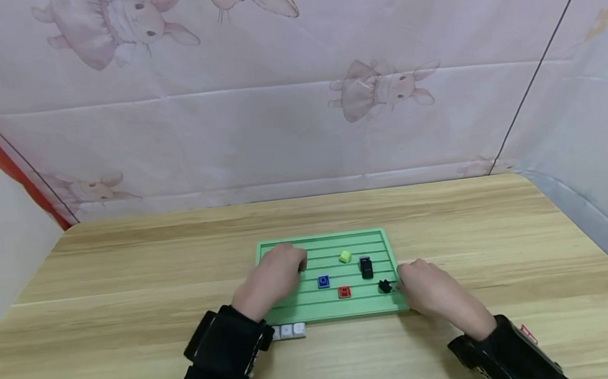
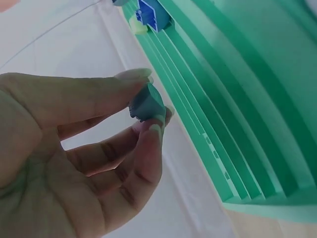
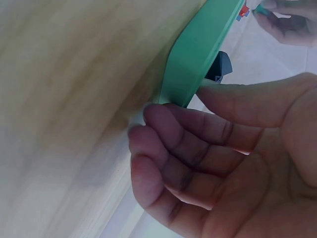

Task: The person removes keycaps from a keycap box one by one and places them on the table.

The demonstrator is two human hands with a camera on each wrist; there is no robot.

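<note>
My left hand (image 1: 272,280) is over the left part of a green ridged tray (image 1: 340,310). In the left wrist view, its thumb and fingertips pinch a small teal keycap (image 2: 148,103) above the tray. At the tray's right edge, my right hand (image 1: 440,293) holds the rim between thumb and curled fingers, as the right wrist view shows. Near that hand lies a black keycap (image 1: 385,286). A larger black keycap (image 1: 366,268), a red keycap (image 1: 344,292), a blue keycap (image 1: 323,282) and a yellow-green keycap (image 1: 345,257) also lie on the tray.
Several white keycaps (image 1: 287,331) stand in a row on the wooden table (image 1: 125,297), against the tray's front edge and partly behind my left wrist. A pale curtain with rabbit drawings (image 1: 275,130) hangs behind the table.
</note>
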